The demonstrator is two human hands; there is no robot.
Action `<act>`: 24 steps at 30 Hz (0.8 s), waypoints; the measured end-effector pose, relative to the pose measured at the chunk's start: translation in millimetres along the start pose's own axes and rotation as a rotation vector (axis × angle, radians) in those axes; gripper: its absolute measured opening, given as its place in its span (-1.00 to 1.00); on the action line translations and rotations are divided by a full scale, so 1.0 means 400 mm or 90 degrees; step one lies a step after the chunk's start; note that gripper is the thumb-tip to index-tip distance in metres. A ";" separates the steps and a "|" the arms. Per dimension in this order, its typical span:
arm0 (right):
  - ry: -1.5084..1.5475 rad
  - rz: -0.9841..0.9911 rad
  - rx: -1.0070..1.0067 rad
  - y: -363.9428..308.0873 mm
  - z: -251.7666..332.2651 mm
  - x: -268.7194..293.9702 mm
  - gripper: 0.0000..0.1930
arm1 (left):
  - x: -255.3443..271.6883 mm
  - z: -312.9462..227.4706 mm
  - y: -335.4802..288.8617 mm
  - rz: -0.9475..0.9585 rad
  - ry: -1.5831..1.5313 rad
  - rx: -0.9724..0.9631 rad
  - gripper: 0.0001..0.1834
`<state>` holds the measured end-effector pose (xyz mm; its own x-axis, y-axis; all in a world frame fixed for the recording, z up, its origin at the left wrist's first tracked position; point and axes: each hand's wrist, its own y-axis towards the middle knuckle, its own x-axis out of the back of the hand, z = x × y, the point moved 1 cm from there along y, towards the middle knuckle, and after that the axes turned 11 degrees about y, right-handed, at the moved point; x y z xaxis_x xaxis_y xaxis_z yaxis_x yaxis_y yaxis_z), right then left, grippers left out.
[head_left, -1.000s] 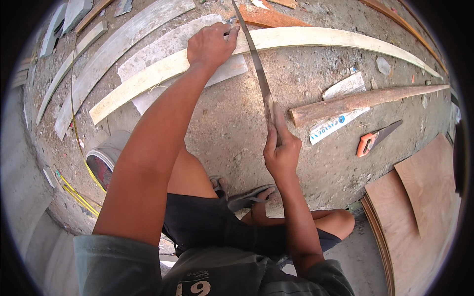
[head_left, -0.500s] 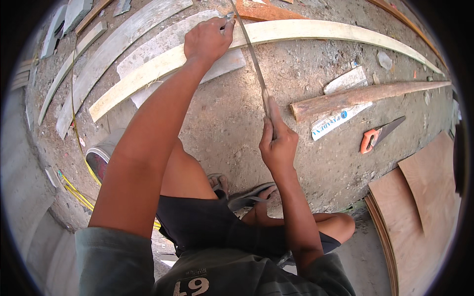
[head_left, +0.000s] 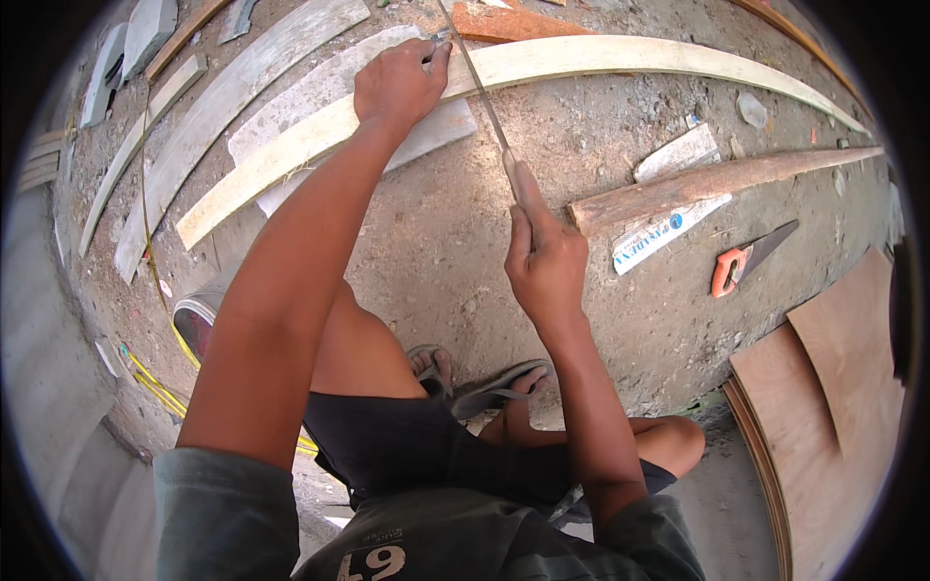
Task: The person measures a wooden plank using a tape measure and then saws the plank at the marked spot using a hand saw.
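My right hand (head_left: 548,254) is closed around the pale handle of a long narrow metal blade (head_left: 481,94), seen nearly edge-on, its kind unclear. That blade points away from me and crosses over a long pale wooden board (head_left: 581,56). Over the same board, just left of the blade, is my left hand (head_left: 399,85), its fingers curled. A small greyish thing (head_left: 439,37) shows at its fingertips, too small to name. Below the board lie flat grey pieces (head_left: 441,133) on the dirt ground.
On the right are a rough brown timber (head_left: 717,187), an orange-handled handsaw (head_left: 733,269) and stacked plywood sheets (head_left: 794,416). Weathered grey planks (head_left: 218,126) lie at far left. A bucket (head_left: 197,315) and yellow cord (head_left: 155,385) are beside my left arm. My sandalled feet (head_left: 504,385) are below.
My right hand and the blade have shifted slightly, with the blade now tilting a little more to the left. My left hand appears slightly farther left, and the whole view has moved a little.
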<state>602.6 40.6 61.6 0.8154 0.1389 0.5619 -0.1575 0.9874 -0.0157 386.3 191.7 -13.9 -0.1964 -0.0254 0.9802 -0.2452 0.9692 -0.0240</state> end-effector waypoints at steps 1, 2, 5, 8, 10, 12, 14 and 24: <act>-0.025 0.010 0.015 0.076 0.015 -0.026 -0.52 | -0.013 0.001 -0.020 0.017 -0.004 0.007 -0.45; -0.031 0.005 0.012 0.122 0.018 -0.033 -0.52 | -0.014 -0.007 -0.020 0.019 -0.009 0.001 -0.45; 0.029 0.024 -0.013 0.099 0.015 -0.038 -0.53 | -0.022 0.032 -0.015 0.048 0.025 0.004 -0.46; 0.079 0.014 -0.041 -0.187 0.005 0.066 -0.47 | -0.002 0.062 -0.022 0.020 0.020 0.016 -0.47; 0.079 -0.010 0.000 -0.218 0.011 0.081 -0.45 | -0.005 0.053 -0.027 0.025 0.030 0.026 -0.48; 0.096 0.005 -0.065 -0.173 0.011 0.047 -0.45 | -0.001 0.061 -0.025 -0.004 0.021 0.024 -0.49; 0.040 -0.012 -0.022 0.040 -0.004 -0.007 -0.51 | -0.009 0.003 -0.002 0.001 -0.013 0.006 -0.49; 0.070 0.005 -0.003 -0.238 0.006 0.087 -0.41 | -0.008 0.052 -0.022 0.008 0.024 0.021 -0.45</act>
<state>644.7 -48.6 84.5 0.8703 0.1539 0.4678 -0.1616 0.9866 -0.0240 369.3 178.1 -21.1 -0.1641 -0.0042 0.9864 -0.2746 0.9606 -0.0416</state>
